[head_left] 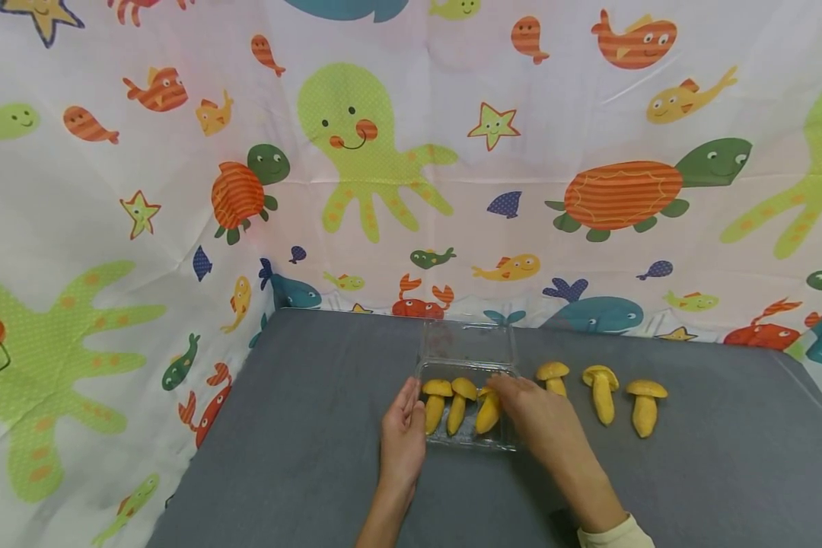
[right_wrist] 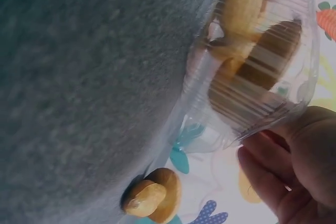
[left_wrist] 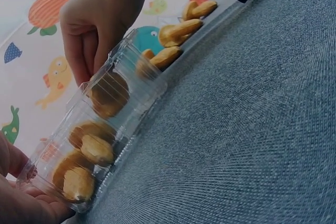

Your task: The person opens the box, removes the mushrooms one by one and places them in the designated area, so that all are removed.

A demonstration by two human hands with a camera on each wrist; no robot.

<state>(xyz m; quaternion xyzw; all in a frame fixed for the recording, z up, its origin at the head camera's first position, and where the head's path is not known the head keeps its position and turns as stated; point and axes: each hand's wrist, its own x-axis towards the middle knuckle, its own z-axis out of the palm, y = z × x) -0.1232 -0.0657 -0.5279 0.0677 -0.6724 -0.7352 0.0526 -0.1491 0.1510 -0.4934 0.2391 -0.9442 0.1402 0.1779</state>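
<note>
A clear plastic clamshell box [head_left: 469, 444] stands on the table with its lid [head_left: 467, 342] flipped back, away from me. Inside, two yellow toy mushrooms [head_left: 456, 415] lie side by side at the left and middle, caps towards the lid. My left hand [head_left: 403, 434] grips the box's left wall, thumb near the rim. At the right side, my right hand [head_left: 541, 418] reaches over the rim and pinches a third mushroom [head_left: 488, 415] by its cap. Its stem points towards me within the box. Through the ridged plastic, the right wrist view shows this mushroom [right_wrist: 270, 56] dimly.
Three more yellow mushrooms lie in a row right of the box: a near one [head_left: 552, 373] partly behind my right hand, a middle one [head_left: 600, 392] and a far one [head_left: 646, 407]. The grey table [head_left: 301, 426] meets a sea-animal print curtain [head_left: 411, 152] behind and at left.
</note>
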